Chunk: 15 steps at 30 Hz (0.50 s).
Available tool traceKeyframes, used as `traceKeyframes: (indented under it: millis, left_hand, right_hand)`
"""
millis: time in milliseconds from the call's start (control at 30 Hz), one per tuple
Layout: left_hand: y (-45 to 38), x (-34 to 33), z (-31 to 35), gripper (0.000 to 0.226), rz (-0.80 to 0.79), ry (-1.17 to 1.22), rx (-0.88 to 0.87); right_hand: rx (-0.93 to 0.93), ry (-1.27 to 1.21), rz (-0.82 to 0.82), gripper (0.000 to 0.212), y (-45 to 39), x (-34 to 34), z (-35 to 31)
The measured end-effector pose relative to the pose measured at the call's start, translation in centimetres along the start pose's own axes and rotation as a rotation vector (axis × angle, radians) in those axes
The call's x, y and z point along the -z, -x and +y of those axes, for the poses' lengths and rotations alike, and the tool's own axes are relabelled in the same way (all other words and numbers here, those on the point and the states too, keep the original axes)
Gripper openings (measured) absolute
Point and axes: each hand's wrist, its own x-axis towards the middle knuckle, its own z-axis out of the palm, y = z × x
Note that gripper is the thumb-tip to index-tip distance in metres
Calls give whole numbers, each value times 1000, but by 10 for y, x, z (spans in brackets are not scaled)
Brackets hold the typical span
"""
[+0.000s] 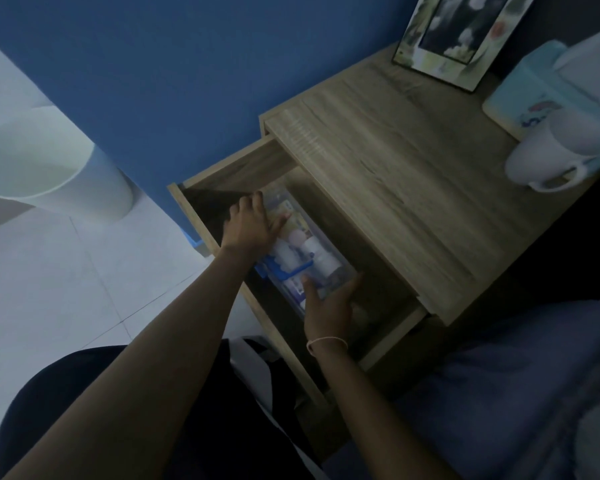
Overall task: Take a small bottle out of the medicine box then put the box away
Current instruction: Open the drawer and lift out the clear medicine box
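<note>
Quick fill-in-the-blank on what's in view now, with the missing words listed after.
1. The clear medicine box lies inside the open ____.
2. Both hands rest on the box: the left hand at its far end, the right hand at its ____ end.
3. On the nightstand top a white ____ lies on its side.

Missing words: drawer; near; mug

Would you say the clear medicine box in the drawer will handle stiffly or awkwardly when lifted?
The medicine box looks like rigid clear plastic, so probably stiff. Loose bottles inside may roll and shift its weight. Left hand and right hand at opposite ends should steady it.
</note>
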Motion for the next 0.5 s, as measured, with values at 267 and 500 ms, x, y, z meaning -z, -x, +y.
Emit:
traceKeyframes:
  millis: [267, 500]
  left_hand:
    - [6, 16, 13, 69, -14, 48, 26]
    - [14, 58, 39, 66, 84, -151, -37]
  right_hand:
    - [-16, 33, 31, 82, 3, 10, -3]
    - [79, -9, 33, 71, 25, 37, -27]
